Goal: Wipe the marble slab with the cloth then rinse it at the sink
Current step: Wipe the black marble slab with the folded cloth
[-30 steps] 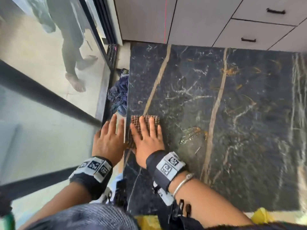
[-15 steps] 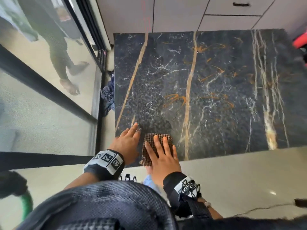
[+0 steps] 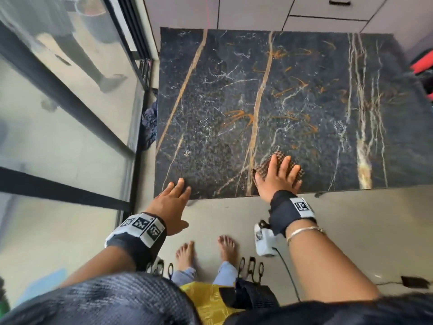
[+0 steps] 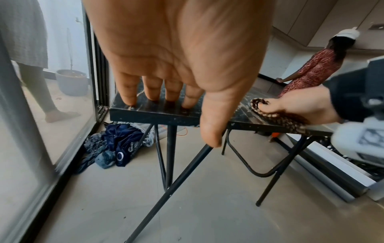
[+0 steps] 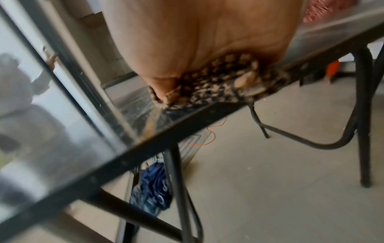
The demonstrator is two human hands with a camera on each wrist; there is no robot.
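While flat under right hand (image 3: 277, 178) fingers (image 3: 271, 164), cloth (image 3: 266, 166) on slab (image 3: 293, 95)

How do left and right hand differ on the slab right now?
The right hand lies flat on the checkered cloth, pressing it to the marble slab; the left hand touches bare marble with nothing under it. The right hand sits right of the slab's middle gold vein, the left hand at the near left corner. The left hand has only its fingertips on the slab, thumb hanging off the edge. Both have straight fingers and stay at the near edge.
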